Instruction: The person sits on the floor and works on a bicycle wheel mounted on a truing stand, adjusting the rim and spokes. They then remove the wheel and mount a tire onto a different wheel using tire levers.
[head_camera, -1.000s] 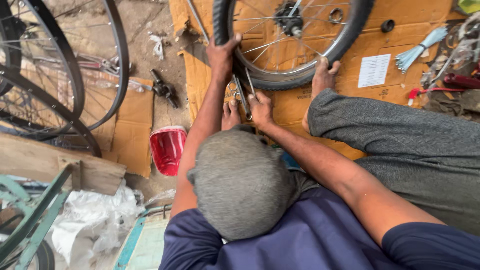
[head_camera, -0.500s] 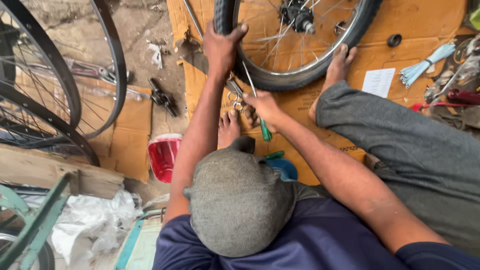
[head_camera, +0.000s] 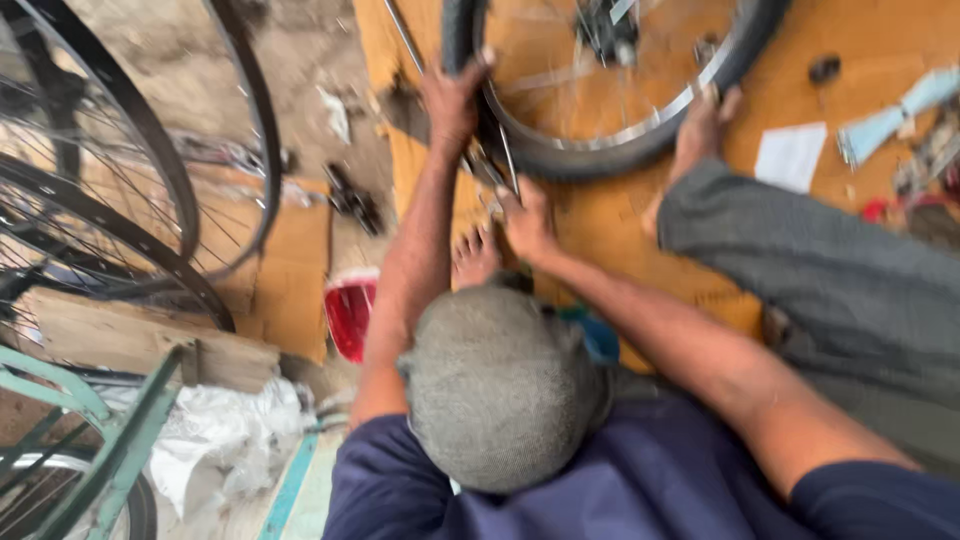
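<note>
Cardboard sheeting (head_camera: 600, 225), orange-brown, covered the floor and carried the work. A bicycle wheel (head_camera: 600, 150) with a black tyre and a bright metal rim lay flat on it at the top edge of the view, its hub (head_camera: 605, 25) blurred.

The left hand (head_camera: 452, 95) rested on the tyre at the wheel's left side; its fingers were curled over the rubber and gripped it. The right hand (head_camera: 525, 222) sat on the cardboard just below the wheel's lower edge. Its fingers were closed around a thin metal tool (head_camera: 508, 165) whose shaft pointed up to the rim; the tool's type could not be determined because of blur. A bare foot (head_camera: 477, 255) lay between the two forearms, just beside the right hand. A second bare foot (head_camera: 700, 125) pressed against the tyre at the wheel's lower right, extending from a grey trouser leg (head_camera: 800, 260).

A grey knit cap (head_camera: 495, 390) and a dark blue shirt (head_camera: 640, 480) filled the lower centre of the view.

A red container (head_camera: 348, 315) stood on the floor at the left edge of the cardboard. A white paper slip (head_camera: 790, 155) lay on the cardboard to the right of the wheel. Further spoked wheels (head_camera: 130, 180) leaned at the far left, above a green metal frame (head_camera: 90, 440) and crumpled white plastic (head_camera: 220, 440).
</note>
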